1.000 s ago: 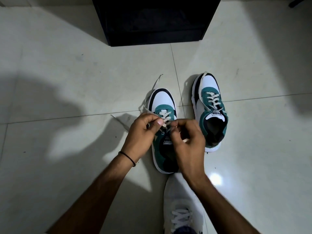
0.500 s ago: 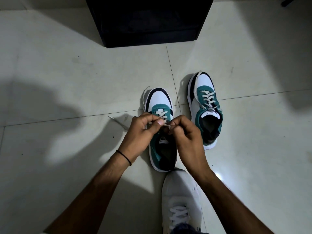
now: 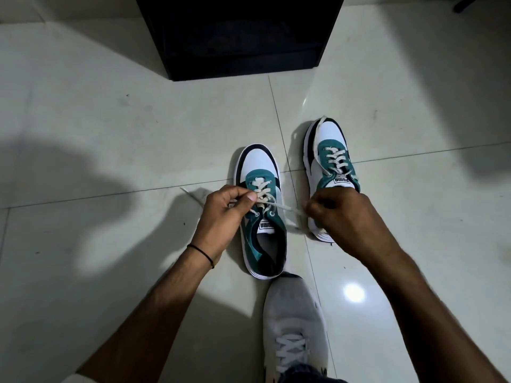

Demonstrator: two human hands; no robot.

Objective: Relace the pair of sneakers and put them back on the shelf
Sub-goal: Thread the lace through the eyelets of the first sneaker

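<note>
Sneaker (image 3: 258, 167) on the go sits toe-away on the floor (image 3: 132, 120) right in front of the person, heel just short of their own grey shoe (image 3: 296, 313). The other sneaker (image 3: 330, 139) is just beside it to the right and looks fully laced. The left hand (image 3: 221, 214) has thumb and forefinger pinching the lace (image 3: 287, 208) right at the eyelets. The right hand (image 3: 343, 217) is curled round the lace's far end and draws it taut out to the side; its fingers (image 3: 313, 208) are tucked under, so I can't see the exact grip. The top pair of eyelets looks unthreaded, so I'd say it's nearly done. Handling-wise these should be light, with a stiff sole and a soft upper. The lace is flat, limp cloth, so hold it close to the tip to thread it. For carrying I'd hook each one by the heel collar. The floor is glossy tile, probably slick, so the sneaker could skate when the lace gets yanked; bracing it at the tongue helps. The room's dim, with hard shadows. The shelf (image 3: 240, 37) is the black unit straight ahead, well apart, and too dark inside to make out.
</note>
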